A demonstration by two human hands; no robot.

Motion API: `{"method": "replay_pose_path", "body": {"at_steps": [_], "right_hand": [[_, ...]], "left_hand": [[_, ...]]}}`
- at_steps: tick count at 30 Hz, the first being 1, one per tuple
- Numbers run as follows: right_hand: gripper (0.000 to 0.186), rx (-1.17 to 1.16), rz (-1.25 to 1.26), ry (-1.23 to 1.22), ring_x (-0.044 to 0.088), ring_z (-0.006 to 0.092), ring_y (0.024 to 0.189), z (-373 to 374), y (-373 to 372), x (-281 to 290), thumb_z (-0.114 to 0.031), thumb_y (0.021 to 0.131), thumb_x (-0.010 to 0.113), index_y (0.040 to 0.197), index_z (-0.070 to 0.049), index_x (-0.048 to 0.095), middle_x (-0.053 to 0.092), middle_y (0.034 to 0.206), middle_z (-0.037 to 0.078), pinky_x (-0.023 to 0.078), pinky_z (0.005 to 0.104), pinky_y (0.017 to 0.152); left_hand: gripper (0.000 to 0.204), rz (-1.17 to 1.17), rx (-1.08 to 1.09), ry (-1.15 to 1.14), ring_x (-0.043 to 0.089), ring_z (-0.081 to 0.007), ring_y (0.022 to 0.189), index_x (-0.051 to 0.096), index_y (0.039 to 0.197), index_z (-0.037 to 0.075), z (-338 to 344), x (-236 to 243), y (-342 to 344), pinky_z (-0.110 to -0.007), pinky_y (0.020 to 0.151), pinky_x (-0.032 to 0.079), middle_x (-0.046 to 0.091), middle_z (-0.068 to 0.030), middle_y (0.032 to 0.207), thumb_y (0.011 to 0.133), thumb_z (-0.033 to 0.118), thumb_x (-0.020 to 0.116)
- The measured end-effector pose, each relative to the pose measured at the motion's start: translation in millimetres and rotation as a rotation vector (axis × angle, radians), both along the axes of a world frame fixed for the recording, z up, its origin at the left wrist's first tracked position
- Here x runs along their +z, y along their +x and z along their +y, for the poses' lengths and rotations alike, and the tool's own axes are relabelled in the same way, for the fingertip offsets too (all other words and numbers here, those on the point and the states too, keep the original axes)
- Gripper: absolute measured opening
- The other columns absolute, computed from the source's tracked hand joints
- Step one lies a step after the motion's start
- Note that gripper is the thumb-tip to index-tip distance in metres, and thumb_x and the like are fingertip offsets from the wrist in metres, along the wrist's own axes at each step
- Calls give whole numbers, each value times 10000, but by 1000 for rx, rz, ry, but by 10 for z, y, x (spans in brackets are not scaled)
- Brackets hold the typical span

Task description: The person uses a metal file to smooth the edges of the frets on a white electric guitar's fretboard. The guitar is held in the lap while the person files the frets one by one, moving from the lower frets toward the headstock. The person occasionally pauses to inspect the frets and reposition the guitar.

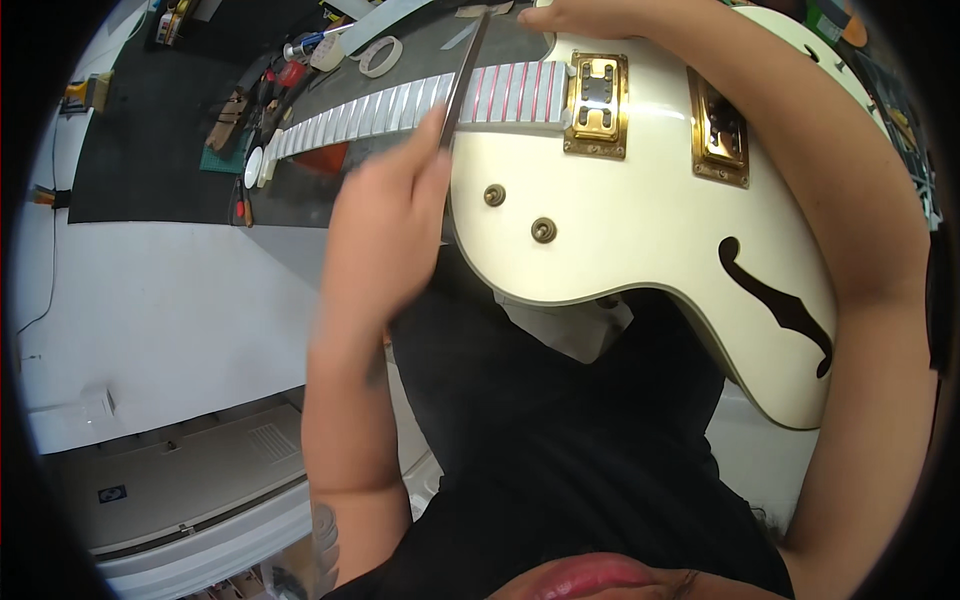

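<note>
A cream hollow-body electric guitar (620, 230) lies across my lap and the bench, its neck pointing left. Silvery strips cover the fretboard (370, 108) between the frets, and the frets near the body carry pinkish-red lines. My left hand (385, 215), blurred by motion, is closed around a long, thin dark file (466, 75) that lies crosswise over the neck. Reaching over the guitar, my right arm brings my right hand (580, 18) to the far edge of the body. A fingertip shows there, apart from the file's far end; the other fingers are hidden or cut off.
On the dark bench mat (140, 150) beyond the neck lie a tape roll (380, 57), a blue-handled screwdriver (305, 46) and several hand tools. Gold pickups (598, 105) and two knobs (543, 230) stand on the guitar top. A white cabinet (180, 480) is at lower left.
</note>
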State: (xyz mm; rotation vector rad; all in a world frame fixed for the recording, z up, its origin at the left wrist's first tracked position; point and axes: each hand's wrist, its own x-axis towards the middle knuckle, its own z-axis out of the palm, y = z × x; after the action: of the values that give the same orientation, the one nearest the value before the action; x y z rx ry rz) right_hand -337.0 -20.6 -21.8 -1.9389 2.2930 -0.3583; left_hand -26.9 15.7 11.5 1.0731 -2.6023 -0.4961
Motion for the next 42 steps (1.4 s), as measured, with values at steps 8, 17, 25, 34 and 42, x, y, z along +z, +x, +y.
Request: {"method": "replay_pose_path", "body": {"at_steps": [8,17,25,34,42], "right_hand": [[687,-56,12,11,738,503,1087,96,-157,-62,-545,959,653,1077,118,792,756,1138,366,585,517,986],[664,-30,-36,-8,744,503,1055,16,13,-16,-537,945,660,1065,102,799,764,1109,357,591,521,968],[630,-32,-2,-20,742,502,1076,112,-122,-41,-499,956,647,1078,101,798,759,1135,361,589,519,980],[625,7,-28,23,742,496,1091,-28,101,24,-487,963,648,1078,109,795,756,1135,364,587,515,980],[606,-78,3,14,745,489,1090,44,11,-76,-469,954,659,1079,108,797,758,1134,361,588,511,985]], "left_hand": [[514,-14,52,74,730,-437,783,580,1593,80,677,-254,587,-411,755,562,675,-323,906,1080,89,606],[473,-16,-8,21,699,-488,892,593,1545,18,-199,-29,-219,-477,821,560,697,-322,942,1089,144,592],[563,-52,29,36,607,-378,649,519,1636,39,820,-265,798,-408,695,511,604,-256,800,1077,32,587],[478,81,50,160,625,-290,728,576,1564,3,-117,-19,-102,-386,780,541,664,-274,876,1108,147,577],[536,-76,114,128,666,-361,720,550,1615,30,840,-235,789,-369,788,552,715,-325,1008,1079,38,571]]}}
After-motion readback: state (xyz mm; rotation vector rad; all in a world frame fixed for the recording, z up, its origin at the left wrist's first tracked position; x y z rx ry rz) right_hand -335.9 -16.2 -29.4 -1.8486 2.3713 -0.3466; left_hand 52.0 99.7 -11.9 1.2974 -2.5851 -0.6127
